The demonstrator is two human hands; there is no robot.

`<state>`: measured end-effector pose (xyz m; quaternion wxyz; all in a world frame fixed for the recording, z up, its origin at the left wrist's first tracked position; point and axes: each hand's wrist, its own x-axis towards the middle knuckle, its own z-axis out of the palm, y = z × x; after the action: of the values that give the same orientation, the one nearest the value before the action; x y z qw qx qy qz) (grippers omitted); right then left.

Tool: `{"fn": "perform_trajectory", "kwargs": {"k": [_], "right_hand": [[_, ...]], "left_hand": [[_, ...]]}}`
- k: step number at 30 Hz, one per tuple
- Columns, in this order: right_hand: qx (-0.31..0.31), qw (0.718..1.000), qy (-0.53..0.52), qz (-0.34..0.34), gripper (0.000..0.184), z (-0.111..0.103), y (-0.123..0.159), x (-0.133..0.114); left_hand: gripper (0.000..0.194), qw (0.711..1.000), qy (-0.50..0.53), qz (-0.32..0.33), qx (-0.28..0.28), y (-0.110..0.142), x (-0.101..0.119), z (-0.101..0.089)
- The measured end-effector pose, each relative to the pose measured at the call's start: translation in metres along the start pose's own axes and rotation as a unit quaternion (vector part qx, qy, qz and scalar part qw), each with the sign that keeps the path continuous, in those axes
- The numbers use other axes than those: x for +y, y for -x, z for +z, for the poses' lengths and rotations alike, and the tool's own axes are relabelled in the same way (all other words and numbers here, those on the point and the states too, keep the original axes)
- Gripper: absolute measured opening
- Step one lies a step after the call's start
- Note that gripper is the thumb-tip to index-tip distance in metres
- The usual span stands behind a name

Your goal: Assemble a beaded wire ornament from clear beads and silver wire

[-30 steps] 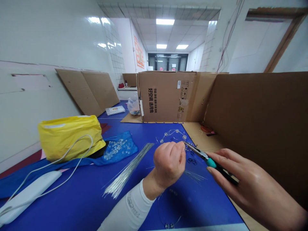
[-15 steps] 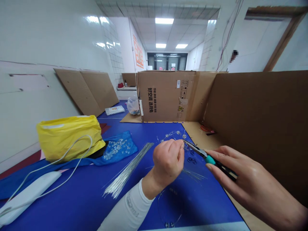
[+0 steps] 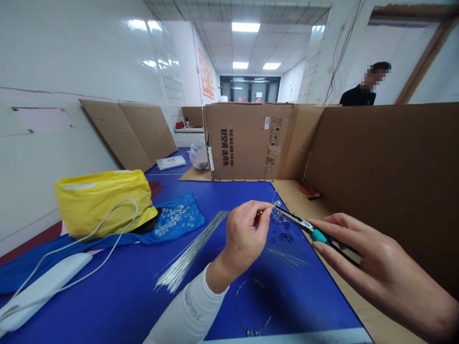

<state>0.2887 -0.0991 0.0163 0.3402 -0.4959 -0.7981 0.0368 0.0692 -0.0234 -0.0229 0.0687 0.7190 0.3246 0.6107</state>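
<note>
My left hand (image 3: 247,234) is closed in a pinch at the table's middle, thumb and forefinger on a thin wire (image 3: 275,195) whose end sticks up past the fingertips. A clear bead (image 3: 277,203) shows right beside them. My right hand (image 3: 376,267) grips long-nose pliers (image 3: 317,235) with black and teal handles. The plier tips meet the wire at my left fingertips; whether they clamp it is too small to tell. Beyond and below the tips lie black rings (image 3: 286,237) and loose wires (image 3: 287,258). A curved wire with clear beads (image 3: 253,331) lies near the front edge.
A bundle of straight wires (image 3: 193,253) lies left of my left hand. Clear beads (image 3: 175,220) rest on a blue cloth (image 3: 195,210) beside a yellow bag (image 3: 103,203). Cardboard walls (image 3: 251,143) stand behind and to the right. A person (image 3: 358,95) is beyond them.
My left hand has turned, so its thumb and pinch now show, and the beaded wire above it has dropped from sight. The pliers stay at its fingertips. A person has come further into view.
</note>
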Motion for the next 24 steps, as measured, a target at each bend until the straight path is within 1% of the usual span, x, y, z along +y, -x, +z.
{"fn": "perform_trajectory", "kwargs": {"k": [2,4,6,8,10,12,14,17,20,22,24], "right_hand": [[-0.007,1.000,-0.008,0.013,0.043,0.000,0.001,0.001],[-0.011,0.999,-0.016,0.033,0.043,-0.001,0.001,0.004],[-0.007,0.998,-0.024,0.050,0.044,-0.002,0.002,0.009],[0.003,0.997,-0.029,0.066,0.046,-0.002,0.002,0.017],[0.014,0.996,-0.025,0.086,0.048,0.000,0.002,0.031],[0.017,0.993,-0.003,0.114,0.051,0.006,0.003,0.053],[0.020,0.989,0.037,0.145,0.054,0.016,0.005,0.081],[-0.006,0.978,0.094,0.186,0.060,0.038,0.013,0.129],[-0.029,0.965,0.137,0.220,0.061,0.063,0.026,0.173],[-0.047,0.958,0.154,0.239,0.060,0.078,0.036,0.194],[-0.046,0.951,0.165,0.257,0.058,0.089,0.043,0.208]], "left_hand": [[0.017,0.998,0.047,-0.045,-0.013,-0.001,-0.003,0.000],[0.017,0.985,0.117,-0.118,-0.039,-0.003,-0.008,0.000],[0.017,0.960,0.192,-0.193,-0.061,-0.005,-0.014,0.000],[0.020,0.926,0.266,-0.257,-0.077,-0.008,-0.019,0.000],[0.022,0.898,0.316,-0.295,-0.078,-0.011,-0.021,-0.002],[0.024,0.880,0.347,-0.316,-0.077,-0.014,-0.023,-0.004],[0.026,0.866,0.365,-0.331,-0.084,-0.016,-0.024,-0.007],[0.026,0.853,0.378,-0.346,-0.095,-0.020,-0.026,-0.012],[0.025,0.845,0.383,-0.358,-0.104,-0.022,-0.029,-0.014],[0.026,0.839,0.388,-0.365,-0.114,-0.023,-0.031,-0.015],[0.026,0.831,0.395,-0.372,-0.121,-0.024,-0.032,-0.015]]}}
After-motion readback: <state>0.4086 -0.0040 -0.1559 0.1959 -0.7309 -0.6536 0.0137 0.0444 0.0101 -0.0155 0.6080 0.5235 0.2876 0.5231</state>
